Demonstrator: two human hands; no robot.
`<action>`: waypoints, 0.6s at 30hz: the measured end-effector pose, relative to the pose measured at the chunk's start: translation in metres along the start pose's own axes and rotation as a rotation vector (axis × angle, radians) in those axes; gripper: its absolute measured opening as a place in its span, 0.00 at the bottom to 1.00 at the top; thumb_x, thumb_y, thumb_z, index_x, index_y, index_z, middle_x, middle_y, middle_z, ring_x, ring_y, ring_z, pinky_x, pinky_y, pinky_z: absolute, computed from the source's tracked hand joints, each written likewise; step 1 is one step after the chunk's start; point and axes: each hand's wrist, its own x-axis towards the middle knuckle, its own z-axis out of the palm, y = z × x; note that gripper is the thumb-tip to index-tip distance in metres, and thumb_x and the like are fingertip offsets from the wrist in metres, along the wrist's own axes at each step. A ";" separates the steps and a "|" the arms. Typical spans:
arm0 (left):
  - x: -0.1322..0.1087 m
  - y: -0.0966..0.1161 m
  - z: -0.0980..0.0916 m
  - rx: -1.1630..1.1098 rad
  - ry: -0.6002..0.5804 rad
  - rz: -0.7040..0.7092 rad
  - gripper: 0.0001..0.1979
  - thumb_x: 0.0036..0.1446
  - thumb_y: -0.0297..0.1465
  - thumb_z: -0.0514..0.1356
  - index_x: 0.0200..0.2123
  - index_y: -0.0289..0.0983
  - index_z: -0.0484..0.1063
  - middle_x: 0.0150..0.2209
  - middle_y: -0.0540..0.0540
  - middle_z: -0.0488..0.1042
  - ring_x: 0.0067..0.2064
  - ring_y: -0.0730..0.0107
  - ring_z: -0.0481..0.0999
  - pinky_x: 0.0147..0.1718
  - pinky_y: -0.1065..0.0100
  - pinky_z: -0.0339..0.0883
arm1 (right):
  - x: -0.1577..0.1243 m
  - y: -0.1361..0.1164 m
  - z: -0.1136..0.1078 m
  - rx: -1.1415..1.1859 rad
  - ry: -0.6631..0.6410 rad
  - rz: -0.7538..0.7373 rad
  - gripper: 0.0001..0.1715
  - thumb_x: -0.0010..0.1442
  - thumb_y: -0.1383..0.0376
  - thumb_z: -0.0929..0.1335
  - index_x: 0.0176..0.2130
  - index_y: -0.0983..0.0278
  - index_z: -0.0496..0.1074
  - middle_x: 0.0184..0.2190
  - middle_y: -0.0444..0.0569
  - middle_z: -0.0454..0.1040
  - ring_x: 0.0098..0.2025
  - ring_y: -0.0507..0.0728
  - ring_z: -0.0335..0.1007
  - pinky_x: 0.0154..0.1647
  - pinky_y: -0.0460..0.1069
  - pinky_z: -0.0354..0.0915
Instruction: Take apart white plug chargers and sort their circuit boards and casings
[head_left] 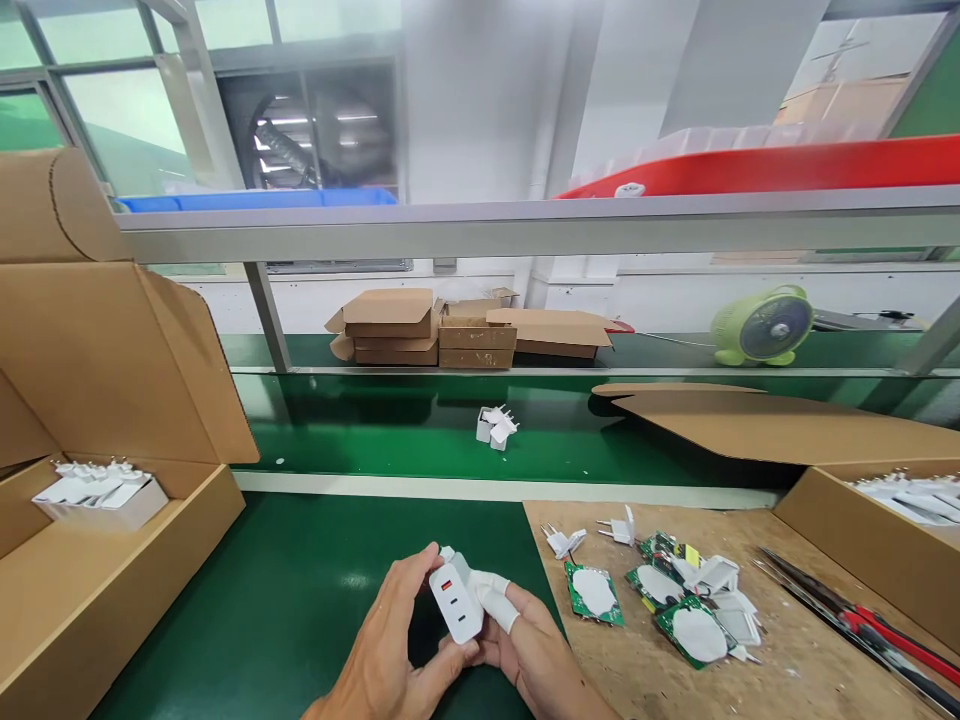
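Observation:
Between both hands, above the green mat, is a white USB wall charger [456, 602], its port face with one red-orange port and two small slots turned toward me. My left hand [401, 630] grips it from the left, with fingers at the top and thumb along the lower edge. From the right, my right hand [525, 635] holds the same charger; white finger covers [493, 597] are on its fingertips. Parts of the right fingers are hidden behind the charger. Just right of my hands lies a green circuit board [594, 594] with a white pad on it.
A brown board [630, 690] bears circuit boards, white plug parts [619, 527] and red-handled pliers [870, 620]. Open cardboard boxes stand at left [150, 590] and right [862, 540], holding white chargers. White plug pieces [496, 427] sit on the green belt ahead. Behind are flat boxes [476, 345] and a fan [765, 325].

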 end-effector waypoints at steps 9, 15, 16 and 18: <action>0.006 -0.006 -0.008 0.130 -0.110 0.141 0.31 0.68 0.41 0.68 0.70 0.46 0.66 0.68 0.33 0.69 0.64 0.46 0.76 0.58 0.50 0.79 | -0.010 0.000 -0.013 -0.868 0.105 -0.437 0.33 0.63 0.63 0.69 0.65 0.62 0.64 0.48 0.54 0.78 0.48 0.62 0.77 0.53 0.59 0.74; 0.003 -0.008 -0.001 0.163 -0.030 0.190 0.19 0.70 0.31 0.65 0.63 0.43 0.72 0.61 0.32 0.73 0.55 0.53 0.81 0.49 0.58 0.83 | -0.015 0.003 -0.014 -0.927 0.086 -0.336 0.36 0.60 0.66 0.68 0.66 0.60 0.61 0.45 0.50 0.74 0.45 0.61 0.73 0.53 0.58 0.72; 0.003 -0.007 0.001 0.170 -0.009 0.183 0.17 0.70 0.30 0.65 0.60 0.42 0.74 0.59 0.33 0.74 0.52 0.54 0.82 0.46 0.59 0.83 | -0.015 0.002 -0.013 -0.931 0.079 -0.325 0.35 0.60 0.66 0.68 0.65 0.60 0.62 0.44 0.49 0.74 0.45 0.60 0.73 0.53 0.58 0.72; 0.005 -0.004 0.002 0.175 0.027 0.173 0.12 0.70 0.30 0.64 0.55 0.41 0.76 0.54 0.35 0.75 0.47 0.57 0.82 0.42 0.61 0.83 | -0.015 0.002 -0.013 -0.929 0.069 -0.315 0.33 0.60 0.67 0.67 0.63 0.60 0.63 0.44 0.50 0.72 0.45 0.61 0.72 0.53 0.58 0.71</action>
